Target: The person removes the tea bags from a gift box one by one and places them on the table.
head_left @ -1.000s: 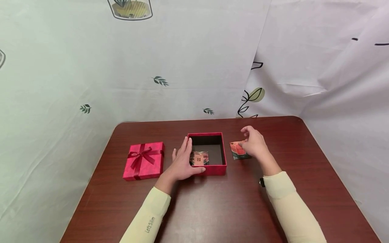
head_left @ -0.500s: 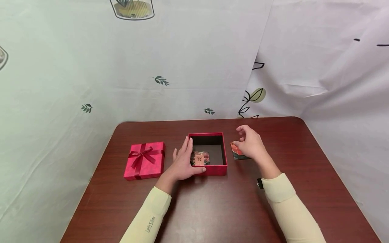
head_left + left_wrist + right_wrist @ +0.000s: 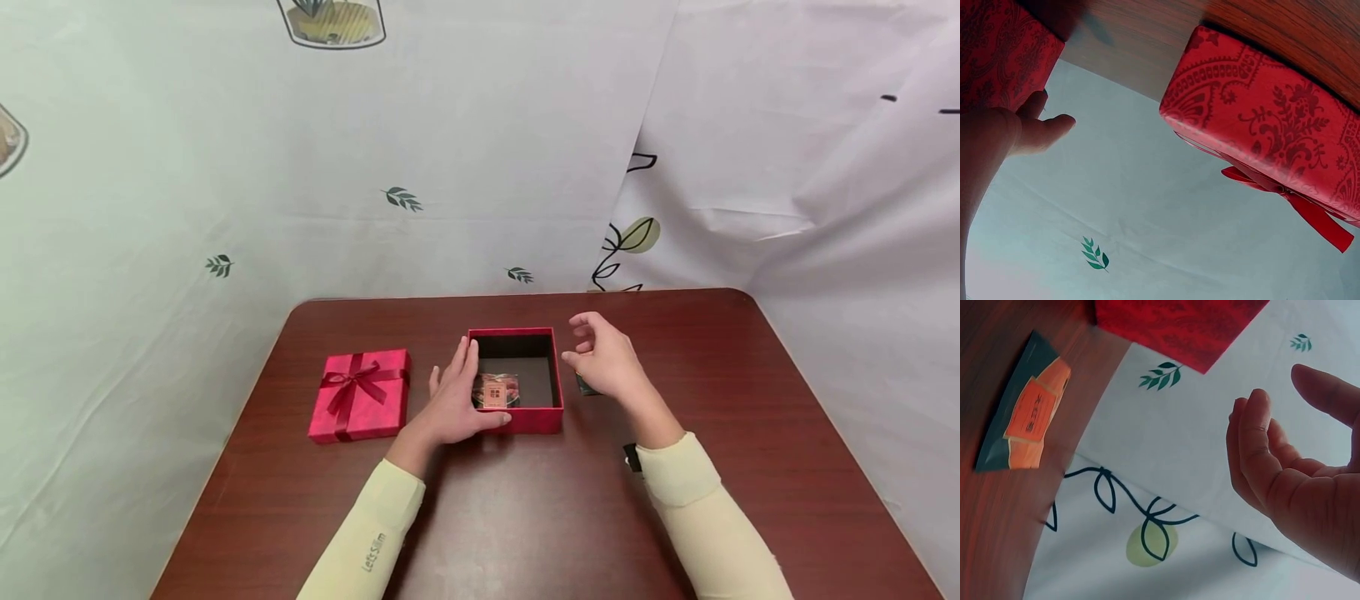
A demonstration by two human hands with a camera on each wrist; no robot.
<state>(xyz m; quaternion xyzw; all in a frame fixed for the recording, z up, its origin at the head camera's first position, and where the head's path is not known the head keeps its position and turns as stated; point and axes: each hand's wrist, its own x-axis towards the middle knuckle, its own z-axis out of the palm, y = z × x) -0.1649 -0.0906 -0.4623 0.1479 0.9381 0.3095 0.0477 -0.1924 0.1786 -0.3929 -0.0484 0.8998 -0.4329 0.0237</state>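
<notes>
My left hand [image 3: 448, 408] lies against the near left corner of an open red box [image 3: 537, 422], its fingers along the left wall and its thumb along the front. Inside the box, at the near left, lies a flat printed packet [image 3: 497, 392]. Above the table, just right of the box, my right hand [image 3: 606, 360] hangs with loosely bent fingers and thumb apart. It holds nothing in the right wrist view. A second packet, dark green and orange [image 3: 1030, 415], rests on the table, mostly hidden beneath that hand in the head view.
A red lid with a ribbon bow [image 3: 360, 397] sits on the brown table [image 3: 495, 517], left of the box. White patterned cloth [image 3: 450, 150] hangs behind the table's far edge and along both sides.
My right hand has moved left from over the packet's right part toward the box, covering more of the packet in the head view. The left hand stays on the box.
</notes>
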